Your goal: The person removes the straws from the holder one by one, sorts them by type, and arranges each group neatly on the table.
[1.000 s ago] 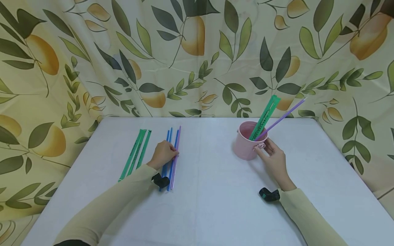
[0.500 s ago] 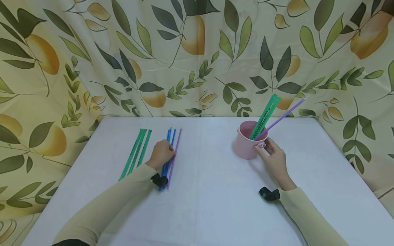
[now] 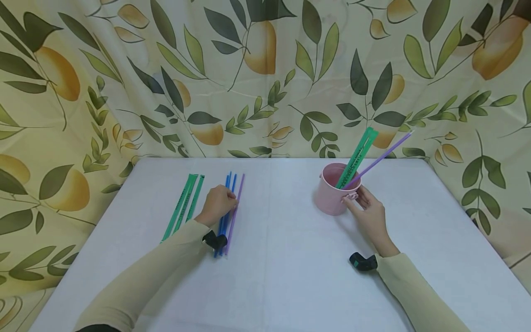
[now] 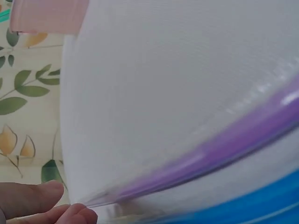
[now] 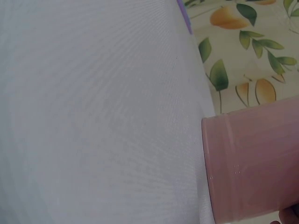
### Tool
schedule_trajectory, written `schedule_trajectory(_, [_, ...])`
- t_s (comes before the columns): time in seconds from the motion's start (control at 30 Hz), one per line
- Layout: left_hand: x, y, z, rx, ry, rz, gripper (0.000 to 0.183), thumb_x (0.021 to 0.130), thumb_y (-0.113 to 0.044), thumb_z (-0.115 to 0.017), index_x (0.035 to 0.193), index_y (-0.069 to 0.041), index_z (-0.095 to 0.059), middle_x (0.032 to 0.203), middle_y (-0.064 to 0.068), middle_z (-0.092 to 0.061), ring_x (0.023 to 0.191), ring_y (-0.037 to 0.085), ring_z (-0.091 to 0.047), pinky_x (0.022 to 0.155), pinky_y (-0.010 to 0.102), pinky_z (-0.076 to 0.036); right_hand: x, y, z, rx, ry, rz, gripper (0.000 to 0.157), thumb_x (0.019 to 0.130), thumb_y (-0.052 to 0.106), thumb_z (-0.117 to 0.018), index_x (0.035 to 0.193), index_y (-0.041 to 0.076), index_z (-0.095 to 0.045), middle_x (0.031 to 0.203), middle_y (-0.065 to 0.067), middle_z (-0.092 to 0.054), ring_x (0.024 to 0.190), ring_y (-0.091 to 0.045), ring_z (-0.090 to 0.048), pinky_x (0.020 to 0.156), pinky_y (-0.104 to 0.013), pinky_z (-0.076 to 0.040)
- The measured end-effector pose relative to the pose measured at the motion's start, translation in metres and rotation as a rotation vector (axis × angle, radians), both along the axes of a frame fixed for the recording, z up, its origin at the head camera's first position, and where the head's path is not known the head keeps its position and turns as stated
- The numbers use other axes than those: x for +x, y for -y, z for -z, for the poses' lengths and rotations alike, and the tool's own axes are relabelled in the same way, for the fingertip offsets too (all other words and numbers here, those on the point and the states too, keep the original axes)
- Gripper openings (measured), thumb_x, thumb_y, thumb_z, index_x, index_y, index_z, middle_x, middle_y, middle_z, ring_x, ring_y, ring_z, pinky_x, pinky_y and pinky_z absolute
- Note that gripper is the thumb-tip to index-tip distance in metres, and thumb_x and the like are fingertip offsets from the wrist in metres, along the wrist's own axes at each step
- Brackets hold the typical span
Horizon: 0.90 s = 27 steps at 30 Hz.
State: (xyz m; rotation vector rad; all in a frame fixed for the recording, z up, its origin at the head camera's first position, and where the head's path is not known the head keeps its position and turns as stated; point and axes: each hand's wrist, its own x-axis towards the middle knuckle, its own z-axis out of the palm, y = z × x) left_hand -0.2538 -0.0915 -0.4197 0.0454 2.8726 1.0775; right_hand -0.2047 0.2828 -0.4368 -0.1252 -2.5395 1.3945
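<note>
On the left half of the table, my left hand (image 3: 217,203) bends over a group of straws. Its thumb and fingertips pinch the edge of a clear wrapper round a purple straw (image 4: 205,158), which lies slanted beside several blue straws (image 3: 224,226). Part of the blue ones is hidden under the hand. My right hand (image 3: 368,216) holds a small pink bucket (image 3: 329,200) by its right side, thumb in front and fingers behind. Leaning out of the bucket are green printed packets (image 3: 358,157) and another purple straw (image 3: 383,156).
Several slim green packets (image 3: 179,207) lie left of the blue straws, partly covered by the left sleeve. A white cloth (image 3: 290,272) covers the table. Behind its far edge hangs a curtain (image 3: 265,115) printed with fruit and leaves.
The blue straws have drawn closer together to the left, leaving a gap beside the purple straw. My left hand has shifted slightly left and away from me. The right hand and bucket stay put.
</note>
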Motion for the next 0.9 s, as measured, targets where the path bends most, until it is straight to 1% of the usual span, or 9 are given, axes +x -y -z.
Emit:
schedule_trajectory(0.1, [-0.002,-0.001,-0.004,0.013,-0.015,0.002,0.016,0.084,-0.010,-0.069,0.095,0.000,-0.071,0.090,0.013,-0.071,0.072,0.017,-0.065,0.061,0.024,-0.053,0.000,0.000,0.000,-0.004,0.009,0.002,0.072,0.089,0.031,-0.064,0.145,0.001,-0.030,0.147,-0.021,-0.037,0.129,-0.037,-0.044,0.103,-0.044,-0.037])
schedule_trajectory(0.2, [-0.004,-0.003,-0.012,0.037,-0.040,0.011,0.017,0.084,-0.012,-0.069,0.096,0.000,-0.071,0.091,0.013,-0.071,0.076,0.019,-0.065,0.063,0.025,-0.053,0.000,0.000,-0.001,-0.005,0.016,0.001,0.072,0.089,0.032,-0.064,0.146,0.002,-0.030,0.147,-0.020,-0.037,0.130,-0.037,-0.044,0.103,-0.045,-0.038])
schedule_trajectory(0.33, [-0.007,-0.005,-0.023,0.074,-0.100,0.041,0.019,0.084,-0.013,-0.069,0.097,0.000,-0.071,0.091,0.013,-0.071,0.083,0.023,-0.066,0.068,0.029,-0.053,0.001,0.000,-0.001,-0.009,0.018,-0.003,0.073,0.089,0.032,-0.064,0.146,0.003,-0.029,0.147,-0.020,-0.036,0.129,-0.037,-0.044,0.104,-0.045,-0.037])
schedule_trajectory(0.43, [-0.010,-0.007,-0.029,0.106,-0.160,0.082,0.020,0.084,-0.013,-0.069,0.099,0.000,-0.070,0.093,0.014,-0.072,0.086,0.024,-0.067,0.072,0.031,-0.055,0.002,0.000,-0.001,-0.012,0.017,-0.003,0.073,0.089,0.033,-0.064,0.146,0.004,-0.028,0.148,-0.019,-0.036,0.130,-0.037,-0.044,0.104,-0.045,-0.037])
schedule_trajectory(0.53, [-0.015,-0.009,-0.033,0.149,-0.222,0.160,0.022,0.085,-0.013,-0.069,0.104,-0.001,-0.069,0.095,0.013,-0.072,0.087,0.023,-0.067,0.077,0.031,-0.056,0.002,0.000,0.000,-0.011,0.012,-0.005,0.073,0.089,0.033,-0.063,0.147,0.005,-0.028,0.148,-0.019,-0.036,0.130,-0.037,-0.044,0.104,-0.045,-0.037])
schedule_trajectory(0.7, [-0.020,-0.012,-0.038,0.224,-0.315,0.346,0.026,0.085,-0.009,-0.068,0.110,-0.002,-0.067,0.100,0.014,-0.071,0.091,0.021,-0.068,0.083,0.030,-0.055,0.001,0.000,0.000,-0.005,0.006,-0.002,0.072,0.089,0.033,-0.064,0.146,0.004,-0.029,0.147,-0.019,-0.037,0.129,-0.037,-0.045,0.103,-0.045,-0.038])
schedule_trajectory(0.8, [-0.021,-0.014,-0.041,0.229,-0.360,0.436,0.028,0.084,-0.009,-0.069,0.111,-0.003,-0.066,0.101,0.014,-0.071,0.092,0.020,-0.068,0.084,0.029,-0.055,0.001,0.000,0.001,-0.002,0.002,0.000,0.072,0.089,0.032,-0.064,0.146,0.003,-0.029,0.147,-0.019,-0.037,0.129,-0.037,-0.045,0.103,-0.044,-0.038])
schedule_trajectory(0.9, [-0.022,-0.016,-0.043,0.219,-0.394,0.500,0.030,0.083,-0.010,-0.070,0.113,-0.004,-0.066,0.102,0.012,-0.070,0.093,0.020,-0.068,0.085,0.029,-0.055,0.001,0.000,0.001,-0.002,0.000,0.001,0.072,0.089,0.032,-0.064,0.146,0.003,-0.029,0.147,-0.020,-0.037,0.129,-0.037,-0.045,0.103,-0.044,-0.038])
